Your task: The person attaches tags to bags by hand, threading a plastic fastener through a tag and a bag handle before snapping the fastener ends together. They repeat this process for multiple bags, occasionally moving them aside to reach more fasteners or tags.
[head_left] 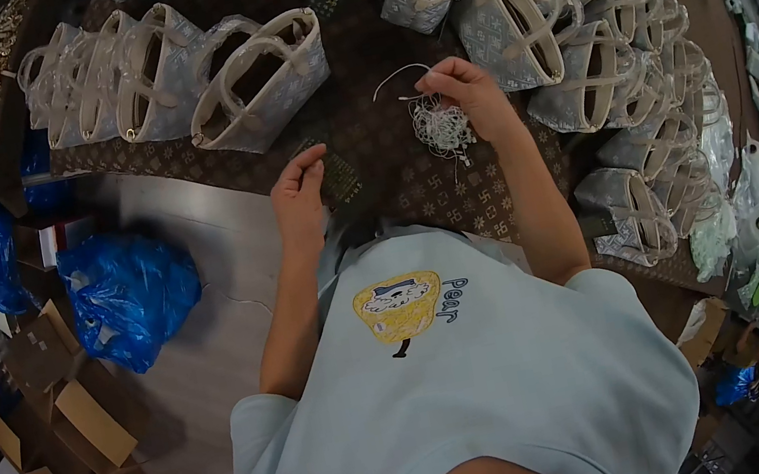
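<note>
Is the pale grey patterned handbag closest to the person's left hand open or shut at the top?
Open: the handbag's rims stand apart beneath its pale handles, showing the dark inside.

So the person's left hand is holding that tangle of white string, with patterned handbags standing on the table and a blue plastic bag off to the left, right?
Not quite: the head view shows the right hand holding the tangle of white string. The patterned handbags and blue plastic bag are as you say.
</note>
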Available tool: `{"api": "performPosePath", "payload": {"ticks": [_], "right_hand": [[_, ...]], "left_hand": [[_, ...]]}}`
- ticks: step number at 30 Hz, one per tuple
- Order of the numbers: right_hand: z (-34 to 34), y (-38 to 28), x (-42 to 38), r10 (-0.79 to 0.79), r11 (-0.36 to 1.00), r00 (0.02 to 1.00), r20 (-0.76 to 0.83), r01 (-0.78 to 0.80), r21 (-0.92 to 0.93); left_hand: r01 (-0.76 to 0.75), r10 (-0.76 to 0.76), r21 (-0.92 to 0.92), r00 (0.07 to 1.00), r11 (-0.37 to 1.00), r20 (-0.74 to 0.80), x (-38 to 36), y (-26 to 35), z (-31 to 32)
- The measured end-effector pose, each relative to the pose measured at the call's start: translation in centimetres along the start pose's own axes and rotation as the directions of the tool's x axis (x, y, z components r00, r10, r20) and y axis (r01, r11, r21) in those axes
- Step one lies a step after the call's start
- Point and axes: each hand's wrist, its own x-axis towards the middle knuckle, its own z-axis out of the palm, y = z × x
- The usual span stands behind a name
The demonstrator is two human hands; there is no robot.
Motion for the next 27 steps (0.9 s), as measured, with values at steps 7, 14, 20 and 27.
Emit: {"api": "performPosePath", "payload": {"ticks": [7,14,20,27], "right_hand": [[-0.4,-3.1,-1.9,0.090,0.963,0.990,0.113,-0.115,0.242],[5.6,-2.6,-6.9,-0.183,0.756,0.957,0.224,0.283,-0.590],[5.6,-4.0,-8.6,-0.020,0.721,0.984,0.179,0.138,-0.679],[7.3,-3.2,-7.2,-0.175,0.945,0.984,-0.028,0.160,-0.284]], "left_hand": [[-0.096,0.077,0.221,0.993,0.970,0.093,-1.0,2.7,4.1],[0.138,-0.107,-0.061,0.927,0.989,0.359,-0.9,3.8,7.0],[-0.089,0.088,-0.001,0.985,0.996,0.149,-0.8,3.9,5.8],[-0.498,0.388,0.493,0.867,0.714,0.313,-2.6,5.9,6.5]]}}
